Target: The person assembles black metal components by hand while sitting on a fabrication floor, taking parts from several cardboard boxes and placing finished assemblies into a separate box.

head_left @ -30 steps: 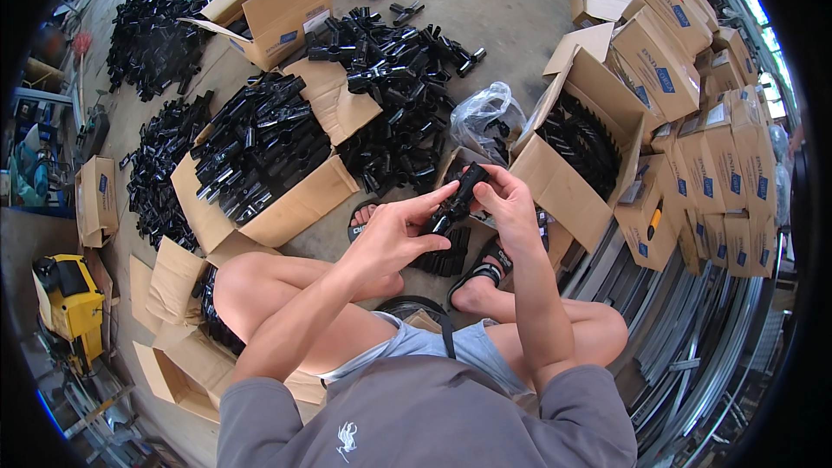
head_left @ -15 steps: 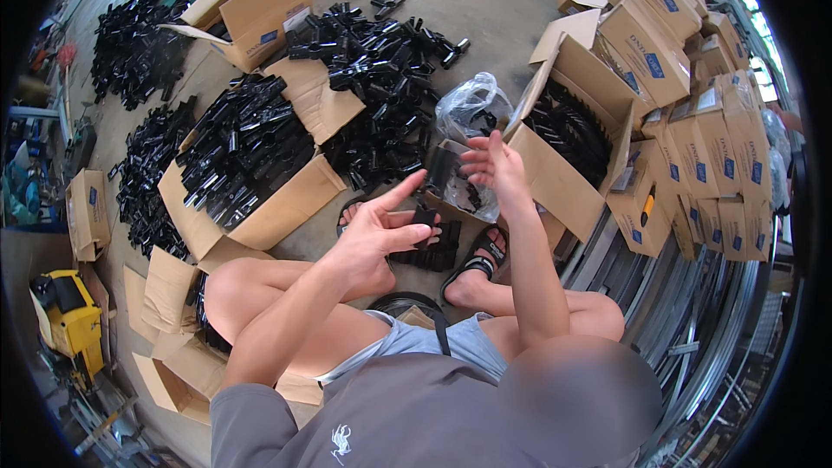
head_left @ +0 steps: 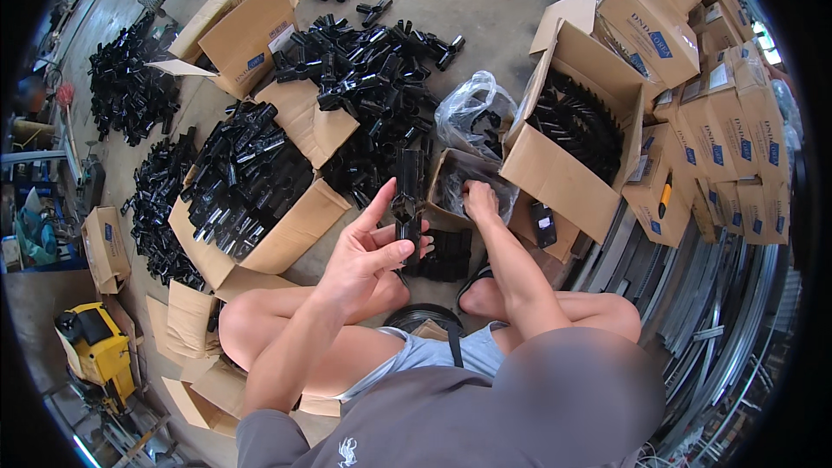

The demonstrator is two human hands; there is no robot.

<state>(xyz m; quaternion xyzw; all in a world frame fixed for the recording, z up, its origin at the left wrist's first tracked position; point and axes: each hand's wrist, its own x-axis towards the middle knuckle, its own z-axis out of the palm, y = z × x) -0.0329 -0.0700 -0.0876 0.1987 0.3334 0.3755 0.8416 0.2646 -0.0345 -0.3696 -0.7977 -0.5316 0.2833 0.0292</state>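
Note:
My left hand (head_left: 368,251) holds a long black plastic connector (head_left: 407,195) upright between thumb and fingers, in front of my knees. My right hand (head_left: 479,201) reaches down into a small open cardboard box (head_left: 444,173) lined with clear plastic that holds small black pieces; its fingers are curled inside and what they touch is hidden. A short stack of black parts (head_left: 444,256) lies on the floor just below the connector.
An open carton full of black connectors (head_left: 247,199) stands to my left, another carton of black parts (head_left: 576,134) to my right. Loose black fittings (head_left: 373,78) cover the floor ahead. Stacked closed cartons (head_left: 728,113) and metal rails (head_left: 693,295) line the right. A yellow machine (head_left: 95,347) sits lower left.
My right hand let go of the black connector and dropped into the small box. My left hand keeps the connector and has raised it upright.

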